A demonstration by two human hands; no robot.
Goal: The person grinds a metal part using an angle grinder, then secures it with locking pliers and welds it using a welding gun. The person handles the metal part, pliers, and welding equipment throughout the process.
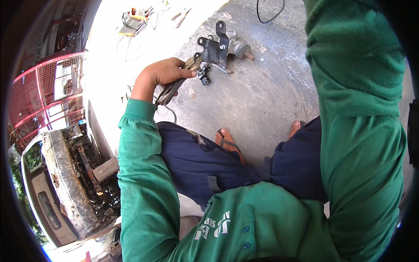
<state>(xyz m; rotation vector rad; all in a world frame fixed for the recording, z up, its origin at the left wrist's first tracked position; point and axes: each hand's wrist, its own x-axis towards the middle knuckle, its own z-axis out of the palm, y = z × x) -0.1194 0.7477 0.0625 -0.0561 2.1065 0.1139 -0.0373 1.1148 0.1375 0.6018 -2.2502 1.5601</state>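
My left hand (163,74) is closed around a welding clamp (169,91) with a dark handle and brass-coloured jaws; a cable trails from its lower end. Just beyond the fingers, a black metal bracket (212,51) with round holes stands on the concrete, joined to a grey cast metal part (238,46). A small dark metal fitting (203,75) sits by my left thumb, close to the bracket's lower edge. Whether the clamp touches the bracket, I cannot tell. The right arm reaches up past the top edge, so my right hand is out of view.
A yellow-and-grey machine (133,24) with cables lies on the sunlit floor at far left. A black cable (270,19) loops at the top. A stripped vehicle body (70,183) and red mesh fencing (48,87) are on the left. My sandalled foot (229,142) rests on the concrete.
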